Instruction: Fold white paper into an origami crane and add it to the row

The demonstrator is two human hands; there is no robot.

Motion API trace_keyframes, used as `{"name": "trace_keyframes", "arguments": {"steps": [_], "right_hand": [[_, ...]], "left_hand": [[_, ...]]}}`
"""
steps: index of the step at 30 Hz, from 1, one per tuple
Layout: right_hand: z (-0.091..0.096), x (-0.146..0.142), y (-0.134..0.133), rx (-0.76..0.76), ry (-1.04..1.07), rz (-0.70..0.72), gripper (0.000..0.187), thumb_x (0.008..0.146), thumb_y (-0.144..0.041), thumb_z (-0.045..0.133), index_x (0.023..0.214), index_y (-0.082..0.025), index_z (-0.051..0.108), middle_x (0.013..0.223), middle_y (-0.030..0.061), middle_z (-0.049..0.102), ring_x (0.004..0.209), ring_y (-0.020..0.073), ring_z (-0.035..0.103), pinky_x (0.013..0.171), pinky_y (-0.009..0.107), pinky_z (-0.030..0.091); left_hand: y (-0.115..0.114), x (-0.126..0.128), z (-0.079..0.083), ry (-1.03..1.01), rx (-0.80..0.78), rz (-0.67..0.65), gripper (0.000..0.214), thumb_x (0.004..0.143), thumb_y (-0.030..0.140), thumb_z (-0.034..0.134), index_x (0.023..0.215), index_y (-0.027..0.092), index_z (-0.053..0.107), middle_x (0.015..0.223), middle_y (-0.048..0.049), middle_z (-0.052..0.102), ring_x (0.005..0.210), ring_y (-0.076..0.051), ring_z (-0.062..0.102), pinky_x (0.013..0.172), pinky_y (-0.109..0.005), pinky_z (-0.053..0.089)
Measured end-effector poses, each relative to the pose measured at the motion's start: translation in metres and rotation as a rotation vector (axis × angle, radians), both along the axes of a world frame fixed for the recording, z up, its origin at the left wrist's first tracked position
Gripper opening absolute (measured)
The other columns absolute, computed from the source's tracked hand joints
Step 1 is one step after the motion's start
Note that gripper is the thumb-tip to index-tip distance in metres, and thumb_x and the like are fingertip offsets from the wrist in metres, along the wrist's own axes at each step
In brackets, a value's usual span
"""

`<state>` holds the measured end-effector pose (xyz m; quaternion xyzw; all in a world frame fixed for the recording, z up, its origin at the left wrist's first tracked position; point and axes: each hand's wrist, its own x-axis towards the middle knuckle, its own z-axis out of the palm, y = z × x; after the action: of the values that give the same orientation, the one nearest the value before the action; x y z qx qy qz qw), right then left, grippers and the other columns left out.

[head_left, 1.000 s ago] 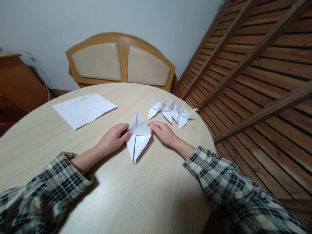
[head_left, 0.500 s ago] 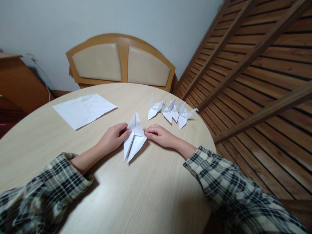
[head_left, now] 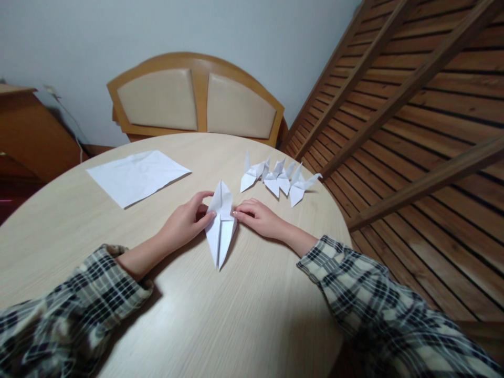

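Observation:
A half-folded white paper figure (head_left: 221,226), narrow and pointed toward me, lies on the round light-wood table (head_left: 236,315). My left hand (head_left: 185,223) grips its left side, thumb over the upper flap and fingers curled against the edge. My right hand (head_left: 258,216) presses its fingertips on the right edge of the same paper, fingers together. Both sleeves are plaid.
Several finished white paper cranes (head_left: 279,178) stand in a row just beyond my right hand. A flat creased white sheet (head_left: 137,176) lies at the far left. A wooden chair (head_left: 195,100) stands behind the table. The table edge drops to wooden slats (head_left: 413,131) on the right.
The paper figure has become narrower as both side flaps were folded toward its middle. My two hands have closed in on it from either side.

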<state>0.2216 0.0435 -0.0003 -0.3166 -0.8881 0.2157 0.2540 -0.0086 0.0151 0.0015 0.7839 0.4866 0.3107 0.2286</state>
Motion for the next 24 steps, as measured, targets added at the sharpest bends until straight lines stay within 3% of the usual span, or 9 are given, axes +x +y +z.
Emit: {"name": "trace_keyframes", "arguments": {"steps": [2, 4, 10, 24], "right_hand": [[-0.0006, -0.0006, 0.0, -0.004, 0.001, -0.011, 0.024, 0.096, -0.028, 0.049, 0.081, -0.017, 0.063, 0.081, 0.0036, 0.065, 0.082, 0.0164, 0.056, 0.082, 0.032, 0.04], [-0.001, -0.0012, -0.0001, -0.012, 0.003, -0.02, 0.022, 0.096, -0.027, 0.05, 0.082, -0.017, 0.064, 0.084, 0.0041, 0.066, 0.083, 0.0166, 0.057, 0.083, 0.032, 0.04], [-0.0017, -0.0023, 0.0, -0.044, 0.024, -0.033, 0.018, 0.094, -0.029, 0.053, 0.085, -0.019, 0.065, 0.086, 0.0032, 0.067, 0.085, 0.0168, 0.057, 0.084, 0.033, 0.041], [-0.0027, -0.0065, -0.005, 0.011, -0.02, -0.123, 0.018, 0.089, -0.026, 0.058, 0.073, -0.018, 0.058, 0.074, 0.0012, 0.061, 0.077, 0.0163, 0.052, 0.077, 0.03, 0.037]], "left_hand": [[-0.0021, 0.0005, -0.002, -0.092, -0.017, -0.009, 0.051, 0.088, 0.028, 0.053, 0.134, 0.019, 0.032, 0.075, 0.0008, 0.063, 0.07, -0.017, 0.062, 0.063, -0.028, 0.048], [-0.0038, 0.0005, -0.0042, -0.147, 0.0, -0.035, 0.054, 0.087, 0.026, 0.053, 0.135, 0.019, 0.028, 0.083, -0.0019, 0.065, 0.075, -0.018, 0.064, 0.066, -0.03, 0.051], [-0.0052, 0.0004, -0.0037, -0.003, 0.121, -0.129, 0.03, 0.087, 0.022, 0.048, 0.117, 0.021, 0.051, 0.103, -0.0075, 0.066, 0.088, -0.02, 0.064, 0.078, -0.036, 0.051], [-0.0067, 0.0033, -0.0031, -0.106, 0.021, -0.101, 0.058, 0.088, 0.021, 0.05, 0.14, 0.021, 0.025, 0.089, -0.0047, 0.066, 0.076, -0.018, 0.065, 0.07, -0.034, 0.053]]}}
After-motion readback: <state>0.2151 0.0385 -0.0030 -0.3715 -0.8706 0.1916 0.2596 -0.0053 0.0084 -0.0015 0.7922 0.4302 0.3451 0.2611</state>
